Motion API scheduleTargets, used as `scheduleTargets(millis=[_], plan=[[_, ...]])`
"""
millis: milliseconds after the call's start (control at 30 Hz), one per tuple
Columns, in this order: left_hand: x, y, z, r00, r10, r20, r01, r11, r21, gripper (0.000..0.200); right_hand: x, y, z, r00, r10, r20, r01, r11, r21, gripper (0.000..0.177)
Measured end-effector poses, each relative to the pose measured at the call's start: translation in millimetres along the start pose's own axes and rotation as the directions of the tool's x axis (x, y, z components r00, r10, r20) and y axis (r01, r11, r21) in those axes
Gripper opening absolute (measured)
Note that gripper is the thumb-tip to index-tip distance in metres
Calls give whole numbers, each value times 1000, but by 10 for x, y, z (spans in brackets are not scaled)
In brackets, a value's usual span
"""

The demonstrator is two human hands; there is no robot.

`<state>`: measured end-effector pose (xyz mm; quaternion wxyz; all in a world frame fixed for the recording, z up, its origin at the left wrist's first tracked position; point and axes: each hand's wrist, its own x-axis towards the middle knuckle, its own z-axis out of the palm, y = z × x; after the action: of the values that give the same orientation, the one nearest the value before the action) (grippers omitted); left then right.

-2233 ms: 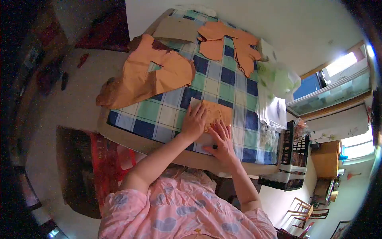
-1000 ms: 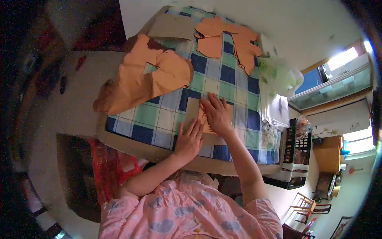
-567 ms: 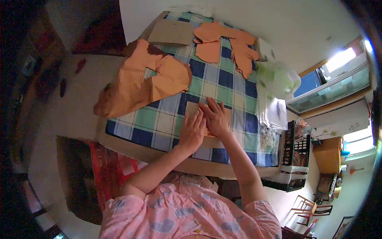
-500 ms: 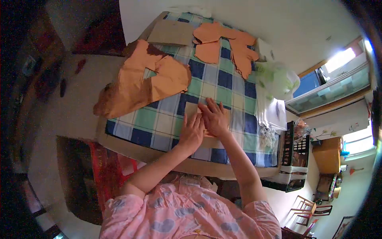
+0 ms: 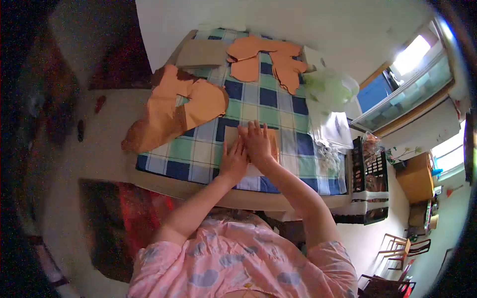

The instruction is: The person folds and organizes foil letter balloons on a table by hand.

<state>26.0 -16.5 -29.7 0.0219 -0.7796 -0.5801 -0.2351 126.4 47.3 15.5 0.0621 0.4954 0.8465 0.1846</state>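
Observation:
Both my hands lie on a flat tan sheet of paper or card on the checked tablecloth, near the table's front edge. My left hand rests palm down on its left part, fingers stretched forward. Just beside it, my right hand presses flat with its fingers extended, its thumb side touching or overlapping the left fingers. An orange-tan area of the sheet shows to the right of my right hand. Whatever lies under the palms is hidden.
Orange cut-out sheets lie at the left; more orange pieces are at the back. A brown cardboard piece is beside them. Clear plastic bags and white sheets line the right edge, near a black crate.
My right hand has slid slightly left over the sheet, closer to my left hand, and its fingers are closer together. The camera view has shifted a little.

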Motion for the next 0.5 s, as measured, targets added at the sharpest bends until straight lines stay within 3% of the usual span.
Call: scheduleTargets(millis=[167, 267, 400, 500], plan=[[15, 12, -46, 1000, 11, -3, -11, 997, 71, 54, -10, 76, 10, 999, -31, 10, 30, 998, 61, 57], [36, -93, 435, 994, -2, -113, 10, 997, 70, 54, 12, 70, 29, 998, -42, 38, 40, 997, 73, 50], [129, -126, 362, 998, -43, 44, 51, 973, -224, 53, -120, 187, -136, 997, -56, -50, 63, 985, 162, 45], [78, -64, 234, 998, -54, 32, 59, 986, -155, 52, -53, 158, -4, 996, -53, -77, 67, 979, 195, 46]])
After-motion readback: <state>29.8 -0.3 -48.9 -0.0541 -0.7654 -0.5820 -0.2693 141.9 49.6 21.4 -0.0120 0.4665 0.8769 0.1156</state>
